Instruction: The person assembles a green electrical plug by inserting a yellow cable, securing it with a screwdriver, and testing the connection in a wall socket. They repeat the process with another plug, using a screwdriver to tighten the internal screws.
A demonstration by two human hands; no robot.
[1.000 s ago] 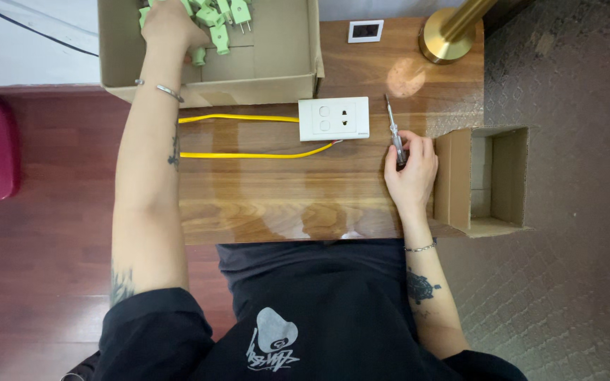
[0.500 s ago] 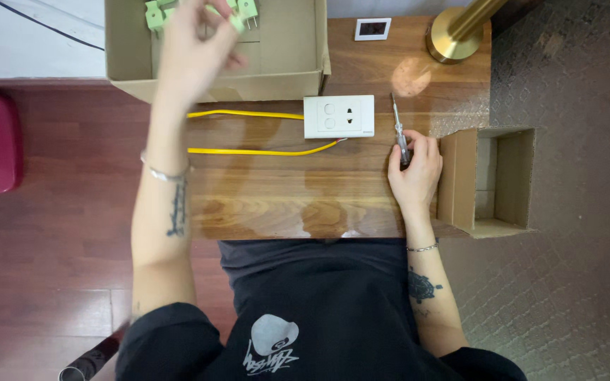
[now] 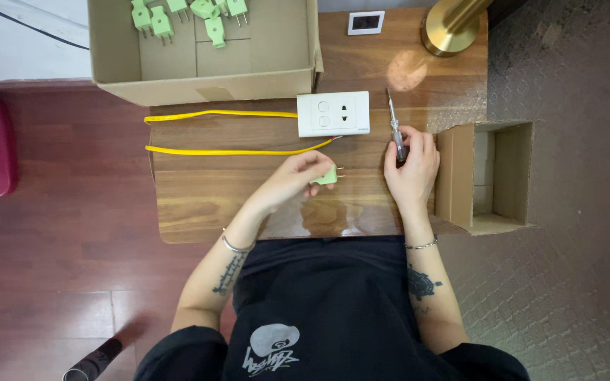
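You are pinching a small green plug (image 3: 326, 176) in your left hand (image 3: 294, 180), fingers closed around its body, prongs pointing right, just above the wooden table (image 3: 199, 204) and below the white socket plate (image 3: 333, 113). It is looking light, rigid and smooth plastic; judging by that, you are best gripping the body sides, not the thin prongs. Your right hand (image 3: 411, 166) is wrapping its fingers around a slim screwdriver (image 3: 394, 127), tip pointing away from you.
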